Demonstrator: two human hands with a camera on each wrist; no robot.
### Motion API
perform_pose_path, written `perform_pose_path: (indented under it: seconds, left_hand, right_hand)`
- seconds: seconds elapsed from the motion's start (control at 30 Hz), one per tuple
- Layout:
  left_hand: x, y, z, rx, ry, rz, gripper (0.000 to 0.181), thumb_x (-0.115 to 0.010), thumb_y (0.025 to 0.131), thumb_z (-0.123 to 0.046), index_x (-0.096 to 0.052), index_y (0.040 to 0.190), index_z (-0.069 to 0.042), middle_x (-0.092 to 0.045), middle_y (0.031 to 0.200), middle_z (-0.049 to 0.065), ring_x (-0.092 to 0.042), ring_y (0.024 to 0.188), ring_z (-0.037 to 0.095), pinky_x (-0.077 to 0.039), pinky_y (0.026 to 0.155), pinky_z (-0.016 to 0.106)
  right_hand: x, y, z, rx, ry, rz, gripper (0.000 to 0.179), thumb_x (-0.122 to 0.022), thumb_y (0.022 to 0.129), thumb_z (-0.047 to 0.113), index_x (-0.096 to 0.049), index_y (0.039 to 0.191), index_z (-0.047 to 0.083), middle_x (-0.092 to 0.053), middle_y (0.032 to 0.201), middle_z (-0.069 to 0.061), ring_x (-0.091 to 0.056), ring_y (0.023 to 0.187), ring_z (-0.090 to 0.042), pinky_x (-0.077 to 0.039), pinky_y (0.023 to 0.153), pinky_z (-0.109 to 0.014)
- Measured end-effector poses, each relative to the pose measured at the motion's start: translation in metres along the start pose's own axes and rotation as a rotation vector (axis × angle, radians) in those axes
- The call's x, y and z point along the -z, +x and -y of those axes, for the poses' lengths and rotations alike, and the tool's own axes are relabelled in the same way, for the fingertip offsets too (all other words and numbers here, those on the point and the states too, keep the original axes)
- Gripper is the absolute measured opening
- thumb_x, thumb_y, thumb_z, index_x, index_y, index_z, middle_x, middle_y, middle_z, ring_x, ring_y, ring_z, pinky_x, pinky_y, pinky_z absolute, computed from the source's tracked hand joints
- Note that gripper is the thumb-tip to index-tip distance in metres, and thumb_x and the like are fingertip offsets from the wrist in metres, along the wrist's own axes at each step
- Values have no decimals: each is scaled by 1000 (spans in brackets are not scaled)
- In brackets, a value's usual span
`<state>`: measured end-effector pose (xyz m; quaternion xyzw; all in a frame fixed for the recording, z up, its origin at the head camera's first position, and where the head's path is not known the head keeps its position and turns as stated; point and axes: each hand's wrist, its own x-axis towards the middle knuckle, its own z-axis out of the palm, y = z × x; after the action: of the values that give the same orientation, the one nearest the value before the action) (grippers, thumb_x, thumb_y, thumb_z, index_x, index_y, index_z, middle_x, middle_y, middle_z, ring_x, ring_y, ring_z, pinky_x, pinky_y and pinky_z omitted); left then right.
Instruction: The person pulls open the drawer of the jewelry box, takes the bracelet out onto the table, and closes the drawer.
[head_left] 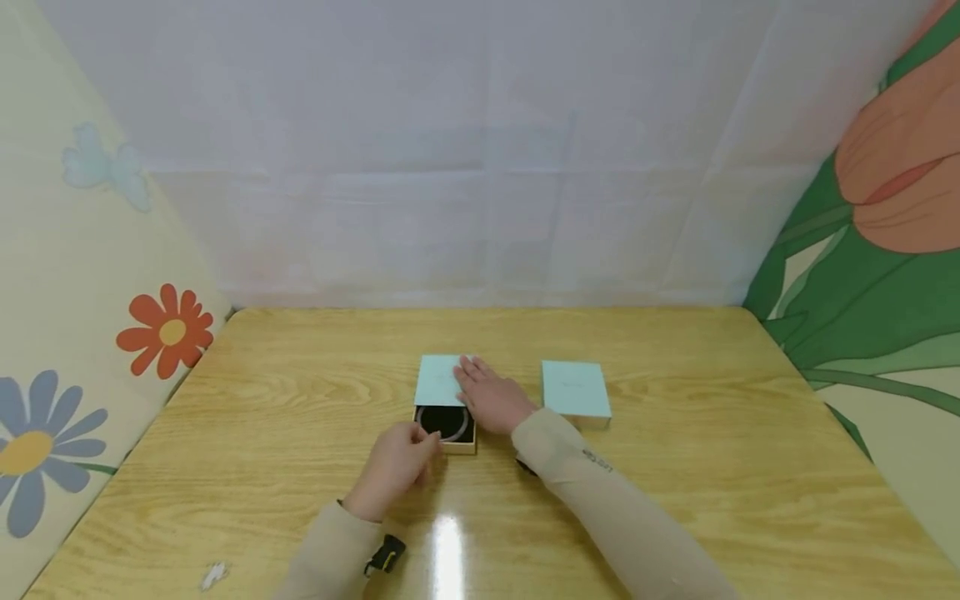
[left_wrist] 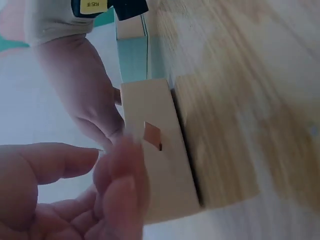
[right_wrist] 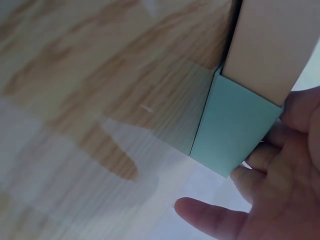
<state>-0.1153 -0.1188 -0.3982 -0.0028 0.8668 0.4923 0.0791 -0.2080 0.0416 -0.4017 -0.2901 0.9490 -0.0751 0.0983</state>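
A mint-green sleeve box (head_left: 438,381) stands mid-table with its beige drawer (head_left: 459,448) slid partly out towards me. In the drawer's black lining sits a round grey band (head_left: 465,422) that looks like a bangle. My right hand (head_left: 493,398) rests on the sleeve's right part, fingers extended over its top; the right wrist view shows fingertips against the sleeve (right_wrist: 235,127). At the drawer's front left corner is my left hand (head_left: 397,458), fingers bent, with thumb and fingertips close together. Nothing shows between them. A small brown tab (left_wrist: 152,135) sits on the drawer front, apart from these fingers.
A second mint-lidded box (head_left: 576,389), closed, stands to the right, beyond my right forearm. A small white item (head_left: 215,575) lies at the table's near left. White cloth (head_left: 480,167) hangs behind the wooden table (head_left: 300,367), and flower-patterned cloths flank it.
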Motion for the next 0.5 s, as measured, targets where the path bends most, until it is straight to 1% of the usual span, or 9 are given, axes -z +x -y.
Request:
perform_pose_path:
  seconds: [0.07, 0.13, 0.23, 0.27, 0.33, 0.4, 0.5]
  left_hand:
    - [-2, 3, -4, -89, 145, -76, 16, -62, 93, -10, -66, 82, 1, -59, 62, 4, -52, 53, 12, -46, 50, 28]
    - [-6, 6, -6, -179, 267, -141, 11, -68, 89, -7, -68, 84, 3, -60, 72, 5, -54, 62, 15, -48, 55, 31]
    - [-14, 11, -5, -294, 397, -206, 12, -74, 82, -3, -69, 86, 7, -61, 79, 11, -58, 73, 23, -52, 66, 37]
    - [-17, 12, -4, -322, 428, -219, 13, -75, 81, -3, -70, 87, 8, -60, 81, 13, -59, 76, 26, -53, 69, 39]
    - [-21, 14, -4, -354, 479, -229, 16, -77, 80, -3, -70, 88, 9, -60, 84, 15, -59, 80, 30, -53, 74, 42]
    - [-24, 16, -4, -361, 509, -219, 17, -76, 81, -4, -70, 89, 9, -60, 85, 16, -59, 82, 31, -53, 76, 43]
    - [-26, 18, -6, -365, 545, -205, 16, -76, 82, -5, -69, 87, 8, -59, 84, 15, -59, 82, 31, -54, 76, 43]
  right_hand:
    - [1, 0, 0, 3, -15, -3, 51, -38, 106, 29, -28, 152, 9, -19, 160, -7, -15, 146, -23, -37, 108, -46]
    - [1, 0, 1, 11, -26, -4, 51, -38, 106, 29, -28, 152, 8, -20, 159, -8, -15, 146, -23, -37, 108, -45]
    - [2, -1, 1, 21, -30, -3, 51, -38, 106, 29, -29, 152, 8, -20, 159, -8, -16, 146, -24, -35, 109, -44]
    - [3, -2, 1, 23, -28, -2, 51, -38, 106, 29, -29, 152, 7, -21, 159, -9, -16, 146, -24, -34, 110, -43]
    - [4, -3, 1, 26, -22, -3, 51, -39, 106, 28, -29, 152, 7, -21, 159, -9, -16, 146, -25, -29, 113, -41]
    - [6, -3, 1, 30, -18, -1, 51, -39, 106, 28, -30, 151, 6, -22, 159, -9, -17, 146, -25, -25, 115, -39]
    - [8, -4, 0, 39, -18, -6, 50, -39, 106, 27, -31, 151, 6, -23, 158, -9, -18, 146, -25, -23, 116, -38]
